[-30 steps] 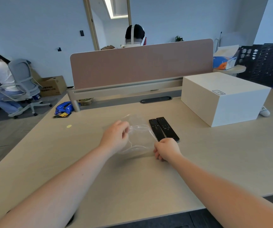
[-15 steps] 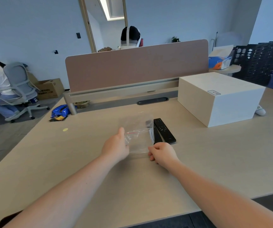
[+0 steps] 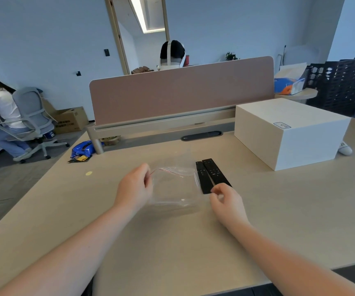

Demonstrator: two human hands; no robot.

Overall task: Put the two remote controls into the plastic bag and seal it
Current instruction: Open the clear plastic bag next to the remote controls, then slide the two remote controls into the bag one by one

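A clear plastic bag (image 3: 172, 186) with a red zip line lies on the light wooden desk (image 3: 172, 242), lifted at its left edge. My left hand (image 3: 133, 189) pinches that left edge near the zip line. Two black remote controls lie side by side just right of the bag, the left one (image 3: 202, 178) touching the bag's right edge and the right one (image 3: 215, 173) beside it. My right hand (image 3: 225, 199) hovers at the near ends of the remotes, fingers loosely curled and apart, with nothing visibly in it.
A large white box (image 3: 287, 133) stands on the desk to the right of the remotes. A pink divider panel (image 3: 183, 92) closes the desk's far side, with a dark cable slot (image 3: 201, 136) below it. A person sits on a grey chair at far left.
My right hand has let go of the bag's lower right corner and moved right, towards the remotes' near ends. The bag has sunk from upright to lying flatter, held by my left hand.
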